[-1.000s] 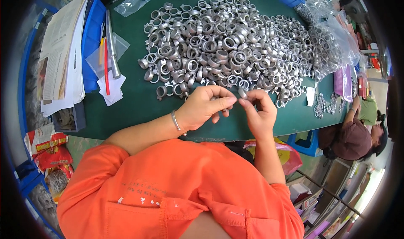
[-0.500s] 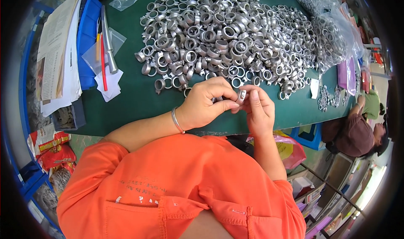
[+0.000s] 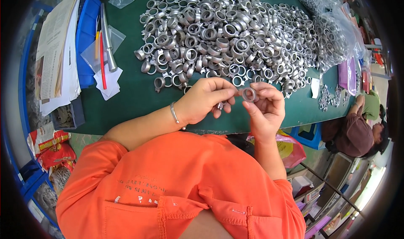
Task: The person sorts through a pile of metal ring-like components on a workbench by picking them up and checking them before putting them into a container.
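Head view: On the wearer's side of the heap of metal rings (image 3: 222,43), the right hand (image 3: 267,112) pinches a single metal ring (image 3: 248,96); the left hand's (image 3: 200,102) fingertips close beside it, their hold unclear, in apparent piece-by-piece handling that calls next for a steady pinch

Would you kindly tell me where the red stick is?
In the head view, the red stick lies at left, beside the metal rod, its lower end over white paper.
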`<action>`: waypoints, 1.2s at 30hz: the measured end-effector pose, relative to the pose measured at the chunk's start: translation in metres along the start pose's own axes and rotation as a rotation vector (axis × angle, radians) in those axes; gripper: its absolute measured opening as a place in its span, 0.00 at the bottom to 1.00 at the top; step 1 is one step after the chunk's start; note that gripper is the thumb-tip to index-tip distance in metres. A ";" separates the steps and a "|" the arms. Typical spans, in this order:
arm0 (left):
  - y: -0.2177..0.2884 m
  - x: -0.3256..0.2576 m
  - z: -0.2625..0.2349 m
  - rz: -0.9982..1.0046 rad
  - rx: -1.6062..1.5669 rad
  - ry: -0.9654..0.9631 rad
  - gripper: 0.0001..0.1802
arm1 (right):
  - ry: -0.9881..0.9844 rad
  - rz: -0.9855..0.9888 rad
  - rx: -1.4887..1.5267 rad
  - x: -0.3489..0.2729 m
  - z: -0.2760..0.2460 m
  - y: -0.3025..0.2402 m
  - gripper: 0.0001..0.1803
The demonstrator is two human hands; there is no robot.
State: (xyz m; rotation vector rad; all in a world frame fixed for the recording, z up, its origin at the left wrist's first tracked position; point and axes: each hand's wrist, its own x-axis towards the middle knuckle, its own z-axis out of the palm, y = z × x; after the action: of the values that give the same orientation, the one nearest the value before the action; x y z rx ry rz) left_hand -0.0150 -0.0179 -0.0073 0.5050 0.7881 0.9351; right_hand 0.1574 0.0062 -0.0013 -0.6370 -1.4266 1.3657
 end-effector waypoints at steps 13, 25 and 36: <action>0.001 0.002 -0.011 0.129 -0.326 0.007 0.10 | -0.091 -0.104 -0.959 0.019 -0.010 0.006 0.07; 0.007 -0.004 0.007 0.058 0.039 0.120 0.08 | -0.189 -0.157 -0.685 0.013 -0.004 0.001 0.08; -0.007 0.001 0.002 0.617 0.474 0.062 0.05 | -0.053 0.210 -0.030 0.003 0.007 -0.002 0.16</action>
State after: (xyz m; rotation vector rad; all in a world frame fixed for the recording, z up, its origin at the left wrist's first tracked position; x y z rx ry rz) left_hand -0.0099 -0.0209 -0.0107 1.1823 0.9348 1.3378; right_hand 0.1502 0.0059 0.0023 -0.7934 -1.4570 1.5366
